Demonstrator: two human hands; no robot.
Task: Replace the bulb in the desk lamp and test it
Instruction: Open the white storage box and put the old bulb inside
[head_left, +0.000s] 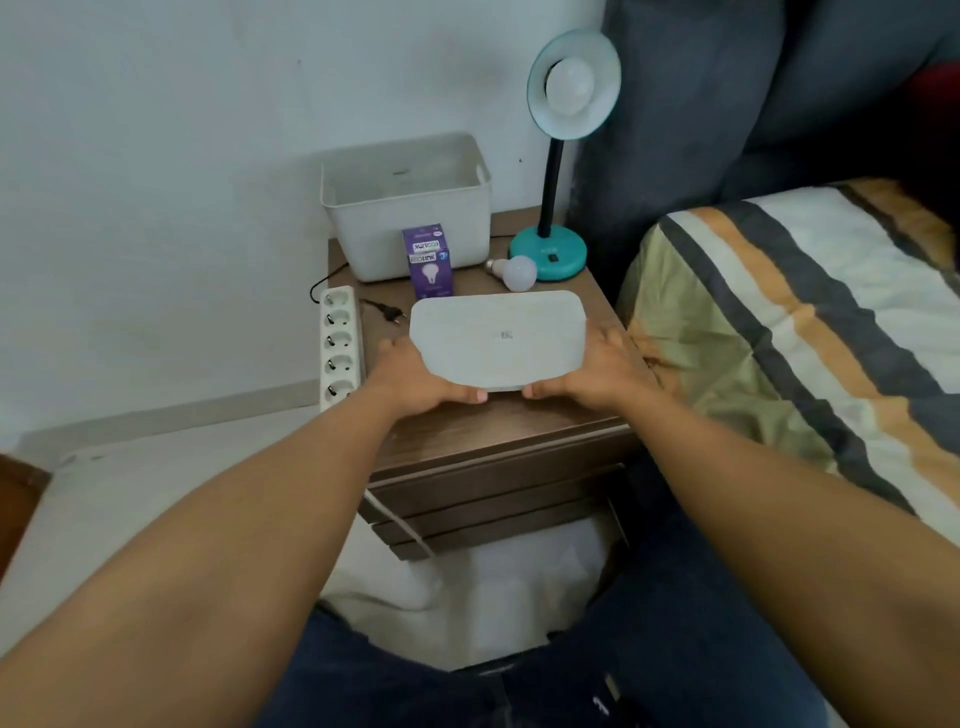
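A teal desk lamp (549, 254) stands at the back right of a wooden nightstand (498, 431), its shade (573, 83) turned toward me with a white bulb (569, 85) in the socket. A loose white bulb (517, 272) lies by the lamp's base. A purple bulb box (429, 260) stands upright in front of an open white bin (408, 208). I hold the bin's flat white lid (497, 338) above the nightstand, my left hand (415, 371) on its left end and my right hand (597, 366) on its right end.
A white power strip (340, 345) lies along the nightstand's left edge, with the lamp's black plug (390, 313) loose beside it. A bed with a striped blanket (810, 322) sits to the right, against a dark headboard (727, 114). A white wall lies behind.
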